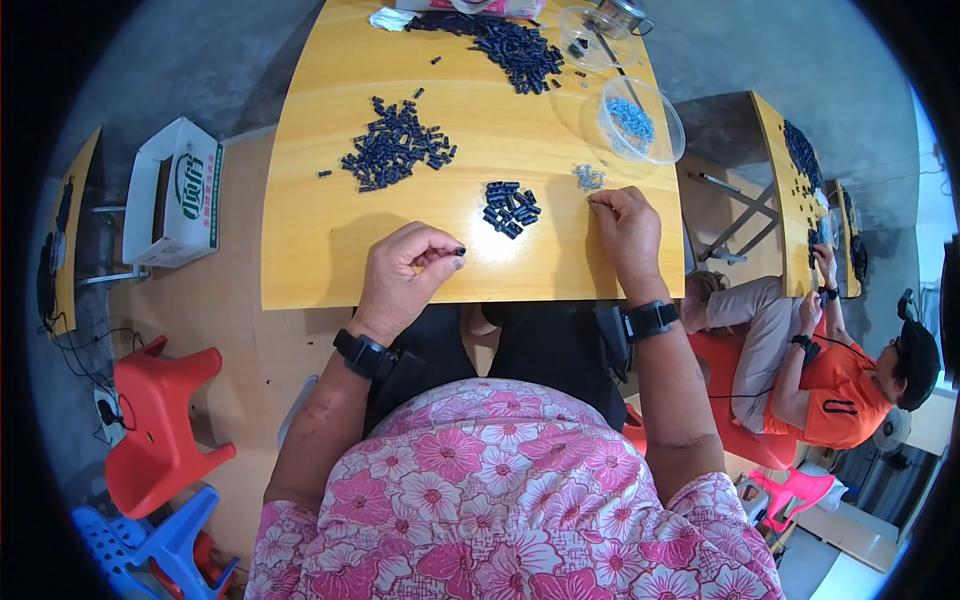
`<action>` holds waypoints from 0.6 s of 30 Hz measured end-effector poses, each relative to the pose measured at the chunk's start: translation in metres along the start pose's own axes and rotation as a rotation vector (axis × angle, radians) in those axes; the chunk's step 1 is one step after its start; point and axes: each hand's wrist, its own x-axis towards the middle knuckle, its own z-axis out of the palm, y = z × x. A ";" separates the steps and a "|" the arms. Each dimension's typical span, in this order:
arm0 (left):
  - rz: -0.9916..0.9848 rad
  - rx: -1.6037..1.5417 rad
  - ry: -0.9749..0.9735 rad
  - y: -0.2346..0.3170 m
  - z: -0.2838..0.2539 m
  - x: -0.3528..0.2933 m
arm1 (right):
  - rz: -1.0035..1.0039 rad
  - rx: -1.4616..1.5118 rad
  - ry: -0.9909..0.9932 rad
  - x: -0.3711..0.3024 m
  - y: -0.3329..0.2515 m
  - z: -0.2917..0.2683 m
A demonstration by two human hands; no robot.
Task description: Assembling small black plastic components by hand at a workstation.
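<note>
My left hand [412, 277] pinches a small black cylindrical part [460, 251] over the table's near edge. Farther right, my right hand [628, 225] has thumb and forefinger pressed together just below a little heap of tiny clear pieces [588, 177]; whatever lies between the fingertips is too small to make out. Between the hands is a small group of black cylindrical parts [510, 209]. A larger heap of black parts [398, 146] spreads beyond my left hand. Beyond my right hand stands a clear round tub [673, 140] with small bluish pieces [631, 122] in it.
Another black heap [520, 58] lies at the table's far side, beside a second clear tub [600, 38]. A white carton [172, 195] and a red stool [160, 425] stand left. On the right a person in an orange shirt [825, 385] works at another table [775, 190].
</note>
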 end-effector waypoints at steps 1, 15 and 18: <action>-0.005 -0.013 0.000 0.000 0.000 0.000 | -0.013 -0.018 -0.003 -0.001 0.000 0.000; -0.013 -0.018 -0.007 -0.003 0.002 0.001 | -0.339 -0.002 -0.007 -0.013 -0.029 0.003; -0.023 -0.011 -0.013 -0.005 0.000 -0.002 | -0.410 0.158 -0.120 -0.023 -0.075 0.006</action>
